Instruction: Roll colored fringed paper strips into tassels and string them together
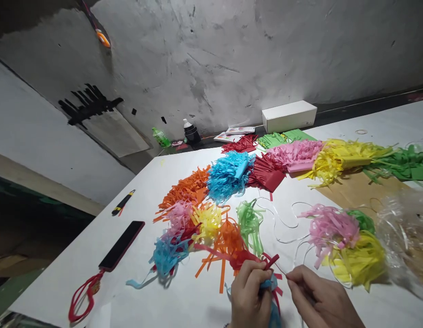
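My left hand (251,294) is closed around a red paper tassel (243,258) near the front of the table, its strips poking out past the fingers. Some blue paper strips (274,314) show beside and below that hand. Just to the right, my right hand (317,296) pinches a thin white string (281,269). The string runs in loops up the table. Beyond the hands lie an orange tassel (229,237), a light green tassel (250,223), a yellow tassel (207,220), a pink tassel (180,216) and a blue tassel (168,255).
Stacks of fringed paper, including a blue bundle (228,175) and a yellow bundle (344,159), line the back. Pink and yellow tassels (356,262) lie right, beside a clear plastic bag (405,232). A phone (120,246) and a utility knife (123,203) lie left.
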A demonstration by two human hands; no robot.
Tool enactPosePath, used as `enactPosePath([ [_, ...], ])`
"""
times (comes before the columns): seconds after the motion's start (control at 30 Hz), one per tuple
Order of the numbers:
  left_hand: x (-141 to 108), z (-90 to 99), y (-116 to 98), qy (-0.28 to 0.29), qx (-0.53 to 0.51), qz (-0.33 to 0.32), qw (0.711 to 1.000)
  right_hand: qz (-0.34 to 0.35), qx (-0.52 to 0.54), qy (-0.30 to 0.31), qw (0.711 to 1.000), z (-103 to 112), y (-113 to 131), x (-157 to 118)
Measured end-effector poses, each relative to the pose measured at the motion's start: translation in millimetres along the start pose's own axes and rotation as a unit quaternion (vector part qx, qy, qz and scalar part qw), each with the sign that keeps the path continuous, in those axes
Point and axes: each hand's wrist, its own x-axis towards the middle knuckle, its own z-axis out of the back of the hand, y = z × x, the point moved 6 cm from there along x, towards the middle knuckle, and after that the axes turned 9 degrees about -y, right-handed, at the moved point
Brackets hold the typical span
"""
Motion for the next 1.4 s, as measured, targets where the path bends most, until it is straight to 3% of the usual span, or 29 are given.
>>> enactPosePath([
  [0.13,-3.5,-1.5,-0.4,0.007,0.026,-0.022,0.999,-0.057,0.046,0.075,0.994,-4.2,-1.2,4.2],
  [0.27,-6.5,-3.7,-1.4,0.004,0.033,-0.056,0.998,-0.124,0.067,0.050,0.989,-1.9,-7.2,4.7],
  [0.47,-14.1,-6.5,0.7,0.011,0.062,-0.041,0.997,-0.151,0.084,0.100,0.980,-12.2,-19.2,3.7],
  [0.63,-24.3,-11.2,-0.9,0.031,0.047,-0.058,0.997,-0.252,0.282,0.059,0.924,-28.3,-37.4,5.4],
  [0.73,-32.6,-9.1,2.6,0.012,0.046,-0.021,0.999,-0.269,0.349,0.088,0.893,-39.7,-42.6,5.2],
  [0.83,-40.3,-7.5,7.9,0.026,0.053,0.016,0.998,-0.246,0.375,0.135,0.884,-46.0,-44.5,4.8],
  [0.93,-40.6,-11.1,6.5,0.076,0.032,-0.036,0.996,-0.222,0.380,0.160,0.884,-46.4,-45.4,5.0],
  [1.03,-32.7,-12.8,6.6,0.086,-0.029,-0.072,0.993,-0.211,0.366,0.187,0.887,-44.4,-43.1,5.4],
  [1.13,-24.1,-8.4,5.9,0.091,-0.104,-0.067,0.988,-0.198,0.312,0.170,0.914,-33.7,-42.1,8.9],
  [1.2,-17.1,6.1,10.4,0.050,-0.101,0.004,0.994,-0.157,0.235,0.116,0.952,-18.3,-41.1,13.7],
  [1.3,-7.6,38.3,20.4,-0.038,-0.045,0.180,0.982,-0.037,0.113,0.076,0.990,1.8,-28.2,17.2],
  [1.37,2.9,46.4,14.7,-0.017,-0.022,0.215,0.976,0.045,0.077,0.099,0.991,5.8,-13.6,15.5],
  [1.4,9.8,42.9,8.1,0.026,-0.024,0.199,0.979,0.081,0.071,0.117,0.987,5.2,-5.7,13.9],
])
